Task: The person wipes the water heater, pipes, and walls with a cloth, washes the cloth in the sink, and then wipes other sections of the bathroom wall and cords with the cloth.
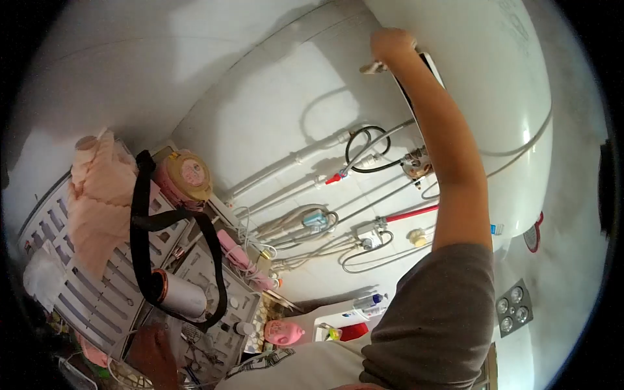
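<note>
My right hand (393,47) is raised at the top of the view, its fingers curled in beside the rounded white water heater (513,130). A pale end (373,67) sticks out at the fist; what it belongs to is unclear. Behind my forearm lies a flat white panel with a dark edge (432,65). My left hand (153,354) is low at the left, in shadow over the slatted grey rack (104,299), with its fingers hard to make out. Near it are a white cylinder with an orange rim (185,296) and a black strap (140,221) hanging in a loop.
Pipes and hoses with a red valve handle (335,177) run along the tiled wall. Peach cloth (97,201), a pink lidded tub (185,177) and a pink hair tool (237,250) lie about the rack. A pink bottle (284,332) stands lower. Ceiling lamps (515,308) show at right.
</note>
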`<action>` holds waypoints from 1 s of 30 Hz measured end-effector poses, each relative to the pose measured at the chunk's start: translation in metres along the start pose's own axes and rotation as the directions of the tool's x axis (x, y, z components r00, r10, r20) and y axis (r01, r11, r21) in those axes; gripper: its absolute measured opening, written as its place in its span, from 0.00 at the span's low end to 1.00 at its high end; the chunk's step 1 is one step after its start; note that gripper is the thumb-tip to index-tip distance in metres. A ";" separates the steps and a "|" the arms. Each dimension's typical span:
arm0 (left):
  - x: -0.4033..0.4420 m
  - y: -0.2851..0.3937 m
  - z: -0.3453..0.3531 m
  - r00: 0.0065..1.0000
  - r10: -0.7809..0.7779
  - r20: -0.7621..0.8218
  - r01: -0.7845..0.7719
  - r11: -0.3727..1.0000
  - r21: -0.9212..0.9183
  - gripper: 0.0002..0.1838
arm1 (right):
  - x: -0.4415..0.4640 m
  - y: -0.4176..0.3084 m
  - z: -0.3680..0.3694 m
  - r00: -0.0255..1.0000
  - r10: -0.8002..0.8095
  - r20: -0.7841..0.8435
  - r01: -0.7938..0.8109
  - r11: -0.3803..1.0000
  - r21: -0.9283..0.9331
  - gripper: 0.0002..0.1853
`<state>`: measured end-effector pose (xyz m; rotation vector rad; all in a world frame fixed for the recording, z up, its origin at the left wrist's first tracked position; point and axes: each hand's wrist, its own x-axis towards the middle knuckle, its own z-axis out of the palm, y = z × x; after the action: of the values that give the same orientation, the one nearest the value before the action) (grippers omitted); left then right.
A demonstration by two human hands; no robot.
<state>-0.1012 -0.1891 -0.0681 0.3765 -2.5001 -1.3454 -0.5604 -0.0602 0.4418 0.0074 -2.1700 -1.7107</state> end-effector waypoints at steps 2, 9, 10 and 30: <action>-0.009 -0.016 0.006 0.992 -0.086 0.096 0.090 0.995 -0.041 0.14 | -0.022 0.024 -0.014 0.981 -0.094 -0.168 0.102 0.994 0.039 0.13; -0.012 0.000 -0.001 0.991 -0.032 -0.133 0.023 0.997 -0.071 0.13 | -0.053 0.106 -0.059 0.972 -0.173 -0.160 0.204 0.957 0.207 0.12; -0.012 -0.001 -0.001 0.993 -0.017 -0.116 0.005 0.995 -0.104 0.13 | -0.062 0.100 -0.054 0.936 -0.208 -0.285 0.252 0.959 0.129 0.14; -0.045 -0.030 0.004 0.974 -0.076 -0.212 0.092 0.994 0.062 0.12 | -0.022 0.051 -0.028 0.579 -0.145 -0.802 0.204 0.978 -0.029 0.08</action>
<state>-0.0577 -0.1863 -0.1003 0.6129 -2.3852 -1.1801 -0.5199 -0.0681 0.4892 0.8812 -1.5327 -1.3127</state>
